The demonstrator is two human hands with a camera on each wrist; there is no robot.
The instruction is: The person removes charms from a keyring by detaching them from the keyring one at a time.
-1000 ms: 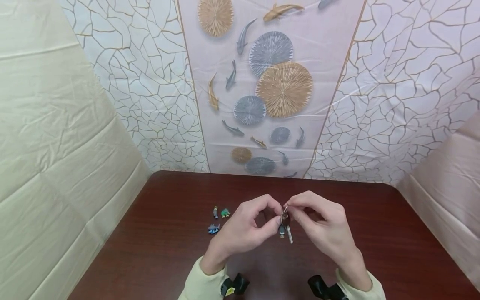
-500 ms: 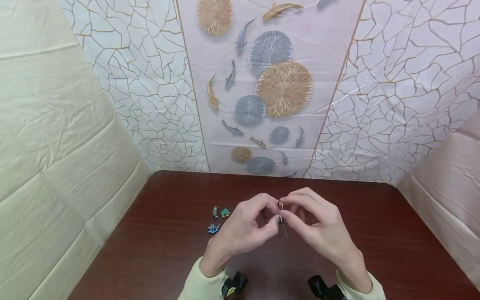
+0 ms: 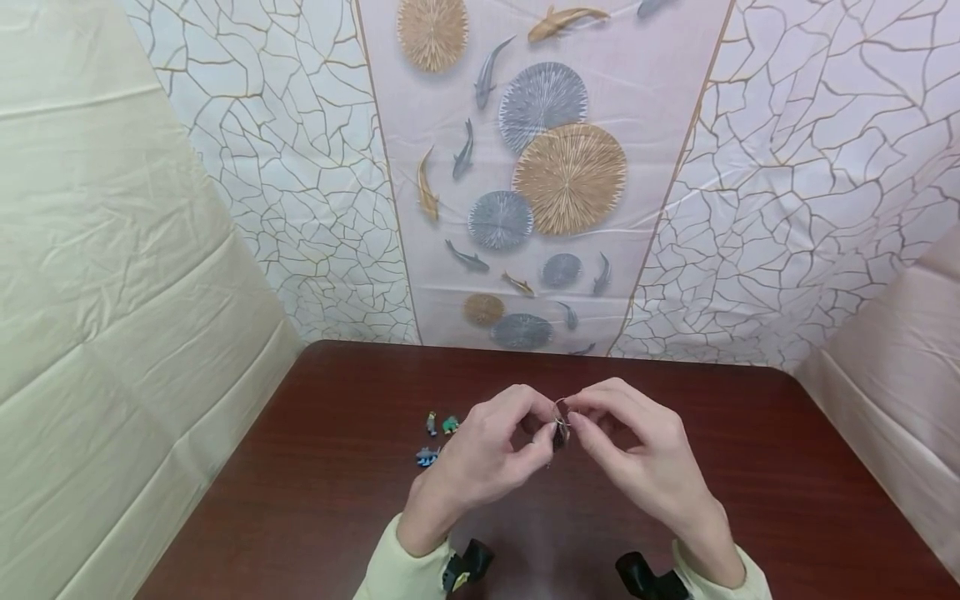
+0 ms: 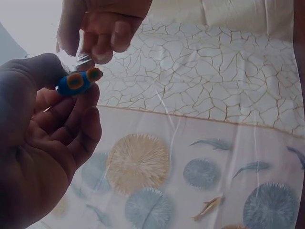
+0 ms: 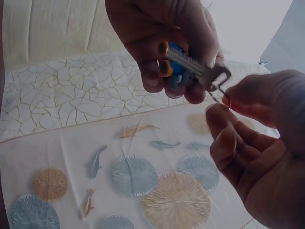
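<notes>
Over the dark table, my left hand [image 3: 487, 442] and right hand [image 3: 637, 446] meet at their fingertips around a metal key ring [image 5: 228, 98]. The left hand pinches a silver key [image 5: 190, 64] together with a small blue toy figure [image 4: 75, 83] that has orange parts. At the other side, the right thumb and fingers pinch the thin ring, which passes through the key's head. Fingers hide much of the key and toy in the head view.
On the brown table [image 3: 360, 500], left of the hands, lie a small slim figure [image 3: 431, 423], a green figure [image 3: 450, 425] and a blue shark-like figure [image 3: 427, 457]. A patterned cloth [image 3: 645, 108] hangs behind the table's far edge.
The key and toy hung visibly below the fingertips a second ago; now they have turned and mostly lie behind the left fingers. The right fingertips have moved left onto the ring.
</notes>
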